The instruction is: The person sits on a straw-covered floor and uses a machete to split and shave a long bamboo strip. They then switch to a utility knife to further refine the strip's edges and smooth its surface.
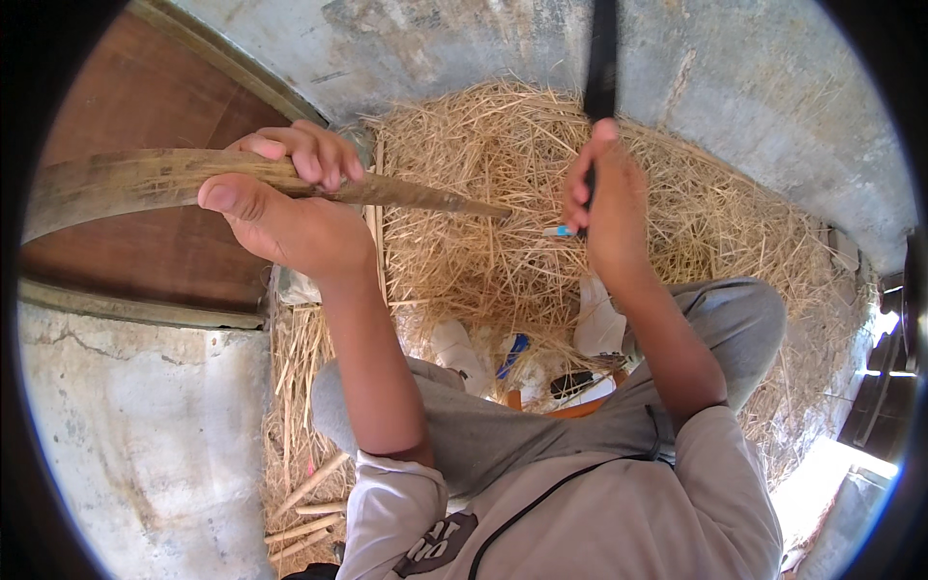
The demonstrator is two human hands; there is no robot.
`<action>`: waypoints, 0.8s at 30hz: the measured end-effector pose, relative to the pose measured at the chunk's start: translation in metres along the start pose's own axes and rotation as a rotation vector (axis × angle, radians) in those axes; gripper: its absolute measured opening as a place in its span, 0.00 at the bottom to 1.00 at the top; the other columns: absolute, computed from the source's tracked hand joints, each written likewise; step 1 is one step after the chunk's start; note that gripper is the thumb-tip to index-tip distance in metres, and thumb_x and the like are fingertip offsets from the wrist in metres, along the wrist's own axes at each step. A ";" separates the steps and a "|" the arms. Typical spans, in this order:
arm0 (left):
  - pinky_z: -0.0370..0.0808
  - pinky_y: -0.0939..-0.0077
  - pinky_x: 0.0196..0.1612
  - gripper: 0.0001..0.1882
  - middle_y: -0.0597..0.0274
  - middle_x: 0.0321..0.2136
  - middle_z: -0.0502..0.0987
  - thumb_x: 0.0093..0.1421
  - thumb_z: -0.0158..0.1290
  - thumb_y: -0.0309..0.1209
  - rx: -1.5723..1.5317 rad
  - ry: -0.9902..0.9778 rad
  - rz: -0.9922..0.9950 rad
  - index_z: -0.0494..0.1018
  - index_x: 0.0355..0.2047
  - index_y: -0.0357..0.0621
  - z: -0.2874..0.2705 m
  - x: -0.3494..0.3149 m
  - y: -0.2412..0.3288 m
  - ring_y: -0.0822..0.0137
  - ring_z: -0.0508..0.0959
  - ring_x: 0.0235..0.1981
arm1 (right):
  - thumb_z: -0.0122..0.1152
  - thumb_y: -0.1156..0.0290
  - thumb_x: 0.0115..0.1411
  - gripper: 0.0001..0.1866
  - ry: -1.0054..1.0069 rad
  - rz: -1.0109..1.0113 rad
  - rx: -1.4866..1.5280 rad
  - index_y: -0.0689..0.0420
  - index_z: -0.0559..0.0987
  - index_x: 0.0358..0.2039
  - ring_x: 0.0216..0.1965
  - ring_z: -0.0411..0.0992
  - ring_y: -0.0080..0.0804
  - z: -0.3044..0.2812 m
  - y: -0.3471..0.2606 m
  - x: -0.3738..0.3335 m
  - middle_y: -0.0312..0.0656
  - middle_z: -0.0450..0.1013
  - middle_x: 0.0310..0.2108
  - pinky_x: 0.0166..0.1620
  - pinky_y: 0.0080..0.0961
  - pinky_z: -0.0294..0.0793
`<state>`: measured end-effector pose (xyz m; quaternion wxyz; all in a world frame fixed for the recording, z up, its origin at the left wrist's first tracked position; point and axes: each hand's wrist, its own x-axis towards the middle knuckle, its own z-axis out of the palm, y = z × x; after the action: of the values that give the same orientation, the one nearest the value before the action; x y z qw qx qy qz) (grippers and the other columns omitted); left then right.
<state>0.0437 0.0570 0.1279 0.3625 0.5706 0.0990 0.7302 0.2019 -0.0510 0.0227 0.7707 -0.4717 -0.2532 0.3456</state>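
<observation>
My left hand point(307, 215) is closed around a long wooden pole point(121, 179), which comes in from the left and tapers to a point over the straw. The thumb lies along its near side and the fingers wrap over the top. My right hand point(619, 198) grips the dark handle of a long black-bladed knife point(601, 63). The blade points away from me toward the far wall, apart from the pole. Close to the right hand shows a small blue and white piece point(558, 231); I cannot tell whether it belongs to the knife.
Loose straw point(464, 135) covers the floor between concrete walls point(735, 87). A brown wooden door point(164, 97) stands at the left, behind the pole. A blue object point(513, 354) and a black one point(570, 385) lie near my feet. Several sticks point(314, 527) rest at lower left.
</observation>
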 end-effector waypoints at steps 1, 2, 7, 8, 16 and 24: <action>0.57 0.80 0.16 0.35 0.65 0.16 0.59 0.65 0.36 0.68 -0.008 0.020 0.006 0.62 0.32 0.45 0.004 0.002 -0.001 0.73 0.58 0.15 | 0.39 0.48 0.74 0.25 0.066 -0.088 0.041 0.54 0.64 0.27 0.12 0.57 0.19 0.002 -0.004 0.000 0.32 0.59 0.16 0.16 0.20 0.59; 0.57 0.79 0.17 0.35 0.65 0.16 0.59 0.64 0.36 0.68 -0.013 0.041 0.012 0.62 0.32 0.45 0.005 0.002 -0.002 0.73 0.58 0.15 | 0.39 0.48 0.74 0.25 0.130 -0.175 0.082 0.54 0.64 0.27 0.12 0.57 0.20 0.006 -0.006 -0.001 0.33 0.60 0.16 0.16 0.21 0.60; 0.55 0.80 0.16 0.35 0.66 0.16 0.59 0.64 0.36 0.69 -0.030 -0.096 -0.107 0.61 0.33 0.45 0.006 0.003 -0.003 0.74 0.56 0.14 | 0.44 0.44 0.72 0.25 -0.091 0.167 0.006 0.54 0.66 0.29 0.13 0.58 0.20 0.006 0.096 -0.037 0.31 0.60 0.16 0.17 0.21 0.60; 0.55 0.80 0.16 0.35 0.66 0.16 0.59 0.64 0.36 0.69 -0.023 -0.106 -0.098 0.61 0.33 0.45 0.004 0.003 -0.006 0.74 0.56 0.14 | 0.45 0.46 0.71 0.25 -0.234 0.607 -0.065 0.55 0.68 0.28 0.14 0.60 0.21 0.003 0.095 -0.038 0.31 0.61 0.16 0.19 0.19 0.61; 0.55 0.78 0.18 0.33 0.67 0.15 0.57 0.65 0.35 0.68 -0.126 -0.127 -0.135 0.62 0.32 0.48 0.018 0.003 -0.003 0.73 0.55 0.14 | 0.46 0.46 0.71 0.24 -0.055 -0.040 -0.056 0.53 0.69 0.29 0.15 0.59 0.17 -0.003 -0.004 -0.004 0.28 0.61 0.17 0.19 0.18 0.60; 0.57 0.76 0.20 0.34 0.67 0.15 0.57 0.65 0.31 0.69 -0.248 -0.365 -0.267 0.63 0.31 0.49 0.004 0.009 -0.014 0.72 0.56 0.17 | 0.47 0.43 0.70 0.25 -0.265 0.616 -0.199 0.52 0.66 0.26 0.13 0.57 0.19 0.002 0.069 -0.029 0.29 0.61 0.16 0.16 0.20 0.58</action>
<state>0.0522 0.0712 0.1284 0.5347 0.6259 0.0162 0.5676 0.1621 -0.0504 -0.0411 0.5409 -0.5497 -0.2291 0.5939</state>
